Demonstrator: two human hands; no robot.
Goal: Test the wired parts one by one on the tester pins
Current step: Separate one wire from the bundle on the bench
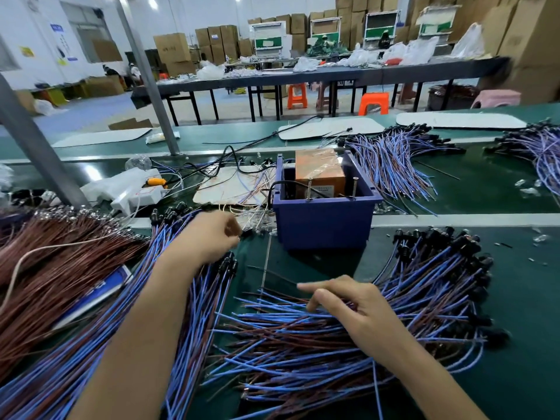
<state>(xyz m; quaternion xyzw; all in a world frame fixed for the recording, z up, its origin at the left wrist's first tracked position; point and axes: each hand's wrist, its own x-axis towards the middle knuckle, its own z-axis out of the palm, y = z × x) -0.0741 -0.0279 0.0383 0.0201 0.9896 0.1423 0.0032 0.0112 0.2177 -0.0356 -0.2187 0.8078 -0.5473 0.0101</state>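
The left hand (pixel 209 234) has its fingers curled, pinching a small black-capped wired part (pixel 246 232) just left of a blue plastic box (pixel 324 225). Two upright metal pins (pixel 309 189) rise at the box's near rim. The right hand (pixel 348 310) rests on a heap of blue and brown wired parts (pixel 303 353), forefinger straight; whether it grips one is unclear.

Stacked cardboard boxes (pixel 218 40) behind long dark tables (pixel 303 78), orange stools (pixel 373 103).
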